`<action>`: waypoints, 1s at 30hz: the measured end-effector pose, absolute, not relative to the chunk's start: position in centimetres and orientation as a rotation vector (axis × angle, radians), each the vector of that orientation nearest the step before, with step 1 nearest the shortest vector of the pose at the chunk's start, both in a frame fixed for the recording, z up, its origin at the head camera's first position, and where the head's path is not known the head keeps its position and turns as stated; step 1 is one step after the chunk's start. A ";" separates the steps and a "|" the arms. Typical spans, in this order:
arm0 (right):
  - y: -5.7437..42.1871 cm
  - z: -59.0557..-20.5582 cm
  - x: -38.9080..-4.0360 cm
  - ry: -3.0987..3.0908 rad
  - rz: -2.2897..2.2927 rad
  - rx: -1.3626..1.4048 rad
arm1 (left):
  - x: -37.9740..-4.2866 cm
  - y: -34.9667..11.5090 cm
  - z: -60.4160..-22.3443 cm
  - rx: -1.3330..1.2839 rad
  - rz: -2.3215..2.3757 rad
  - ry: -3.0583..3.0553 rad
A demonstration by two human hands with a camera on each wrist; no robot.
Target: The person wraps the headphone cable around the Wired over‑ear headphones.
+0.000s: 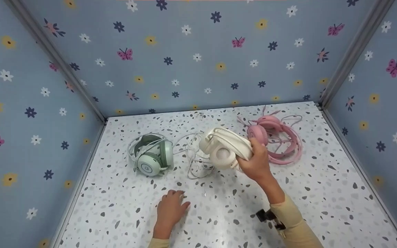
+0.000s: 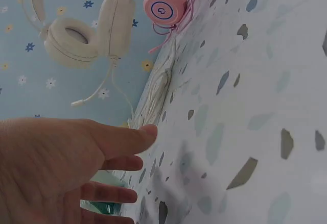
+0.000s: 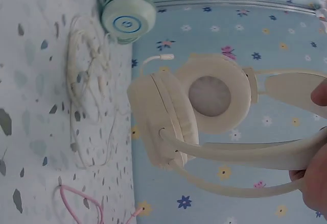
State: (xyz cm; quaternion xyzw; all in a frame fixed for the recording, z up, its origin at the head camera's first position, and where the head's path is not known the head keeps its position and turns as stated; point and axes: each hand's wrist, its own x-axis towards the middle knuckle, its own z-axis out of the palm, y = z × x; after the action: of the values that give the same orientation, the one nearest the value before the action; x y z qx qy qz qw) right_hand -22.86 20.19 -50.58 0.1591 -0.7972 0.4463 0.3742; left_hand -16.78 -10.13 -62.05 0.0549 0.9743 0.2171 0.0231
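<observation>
My right hand grips the headband of a cream-white headset. In the right wrist view its ear cups hang clear of the table, with a short microphone boom beyond them. The headset's white cable lies in loose coils on the table below. My left hand is over the table near the front, its fingers relaxed and holding nothing. Nearest to it, at the left, stands a pale green headset. A pink headset lies at the right, just past my right hand.
The white speckled table is bounded by a patterned blue back wall and by side walls, with grey metal posts at the corners. A pink cable loops by the pink headset. A dark camera mount sits on my right wrist.
</observation>
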 end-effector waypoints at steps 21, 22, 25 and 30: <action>25.8 -48.6 -17.0 -1.074 2.579 0.916 | -19.6 -6.4 -60.3 0.664 1.662 3.056; 25.9 -48.7 -17.1 -1.002 2.619 0.977 | -19.7 -6.1 -60.1 0.671 1.717 3.033; 26.0 -49.1 -17.1 -0.847 2.719 1.077 | -20.0 -5.2 -59.5 0.594 1.921 3.035; 26.3 -49.9 -16.9 -0.628 2.885 1.096 | -20.4 -4.7 -58.7 0.494 2.109 3.073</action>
State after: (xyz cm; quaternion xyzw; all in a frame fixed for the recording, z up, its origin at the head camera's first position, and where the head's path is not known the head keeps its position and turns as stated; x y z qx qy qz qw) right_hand -16.95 26.30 -49.87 0.3481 -0.1993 0.9160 -0.0038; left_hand -20.44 -4.74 -58.74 0.1252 0.7787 0.5343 -0.3042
